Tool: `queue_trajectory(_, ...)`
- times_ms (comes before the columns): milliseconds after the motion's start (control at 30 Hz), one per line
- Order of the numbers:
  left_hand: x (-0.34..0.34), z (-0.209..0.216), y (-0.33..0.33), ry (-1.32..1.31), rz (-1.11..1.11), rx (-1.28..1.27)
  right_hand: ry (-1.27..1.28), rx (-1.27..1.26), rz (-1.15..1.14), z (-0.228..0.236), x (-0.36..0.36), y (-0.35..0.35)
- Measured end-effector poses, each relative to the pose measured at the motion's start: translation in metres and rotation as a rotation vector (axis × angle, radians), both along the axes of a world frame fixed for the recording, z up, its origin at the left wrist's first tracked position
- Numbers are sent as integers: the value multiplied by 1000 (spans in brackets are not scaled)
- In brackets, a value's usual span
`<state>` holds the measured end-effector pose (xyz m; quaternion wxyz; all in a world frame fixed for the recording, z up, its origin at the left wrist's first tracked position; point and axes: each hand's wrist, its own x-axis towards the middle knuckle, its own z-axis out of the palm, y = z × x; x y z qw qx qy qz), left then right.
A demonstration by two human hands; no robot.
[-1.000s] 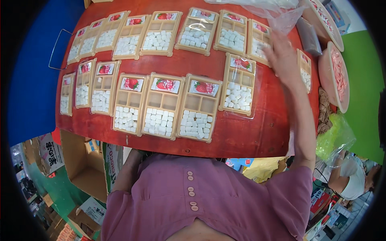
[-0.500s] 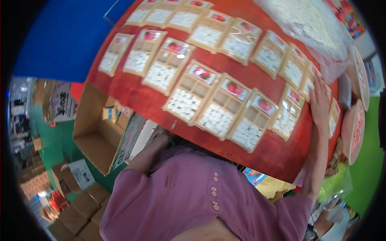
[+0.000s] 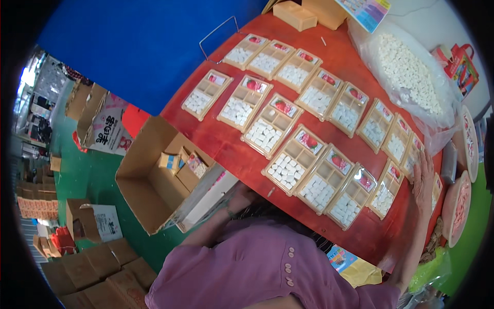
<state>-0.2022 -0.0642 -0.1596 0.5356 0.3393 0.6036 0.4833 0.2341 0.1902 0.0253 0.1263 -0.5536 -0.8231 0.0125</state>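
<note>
On the red table stand rows of tan compartment trays, each with white pieces and a strawberry-printed card; some have clear covers. My right hand lies at the right end of the rows with its fingers stretched out, beside a small tray and touching its edge. Nothing shows in its grasp. My left hand is low by the near table edge, close to a white carton; its fingers are hidden. Nearest to it in the front row is a tray of white pieces.
A clear bag of white pieces fills the far right, with bowls of pink pieces beside it. An open cardboard box holding small packs stands left of the table. A blue panel borders the table's left, and brown cartons are stacked lower left.
The view has shifted, so the table and trays appear lower and further right, and more of the far table shows. My right hand stays flat among the trays; my left stays low by the edge.
</note>
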Motion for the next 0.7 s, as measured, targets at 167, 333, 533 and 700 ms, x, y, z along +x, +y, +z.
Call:
queue_trajectory(167,-51,83,-5,-21,-136,-302,13,-1,-74,28,-22,-18)
queue_trajectory(333,-98,208,7,121,-457,120,150,-47,-37,52,-64,-27)
queue_trajectory(533,-84,291,198,40,-182,324,555,-232,-58,67,-89,-52)
queue_trajectory(700,-62,282,371,-273,-118,375,710,-225,-195,62,-75,-83)
